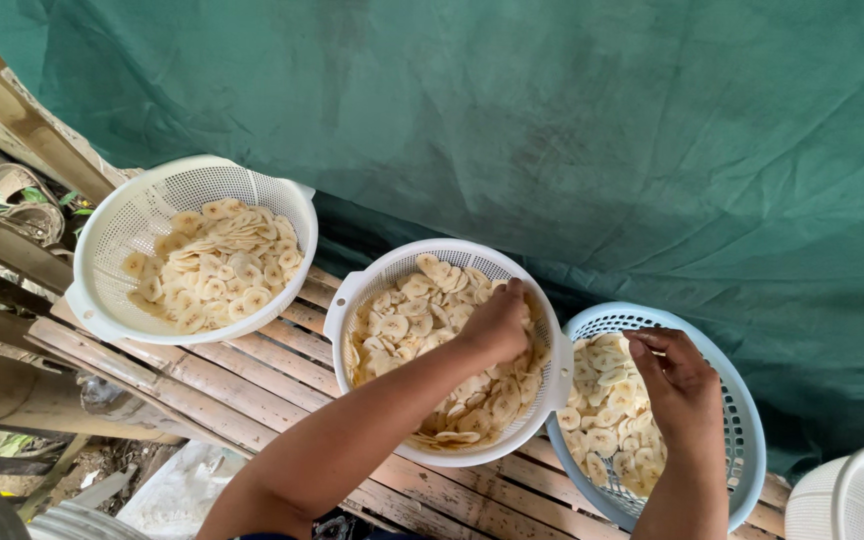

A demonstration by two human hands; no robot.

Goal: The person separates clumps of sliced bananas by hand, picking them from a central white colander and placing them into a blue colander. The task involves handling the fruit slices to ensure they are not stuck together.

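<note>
Clearly the left hand [497, 322] is down in the middle colander [449, 350], its fingers curled into the pile of banana slices [422, 310]. I cannot tell if they close on any slices, because the back of the hand hides them. The right hand [680, 385] hovers above the blue basket [732, 400], with the fingers bent and the tips close together, as if pinching something small, but what they hold, if anything, is not visible.

I think the main risk is spilling. The middle colander is full near to the rim, so a fast movement of the hand may push slices over the edge, and they would fall between the slats of the bamboo rack [252, 375] to the ground below. The colanders sit on uneven slats and the blue basket stands at the edge of the rack, so a push could tip one. The thin slices probably break easily under pressure.

All three vessels are of hard plastic with many small holes: two white, one pale blue, all round and deep. The far colander [192, 250] at the left also holds slices. The slices are pale yellow, round or oval, flat and matte. Behind hangs a green tarp [602, 130], wrinkled and dull. A white plastic piece [857, 495] shows at the right corner.
</note>
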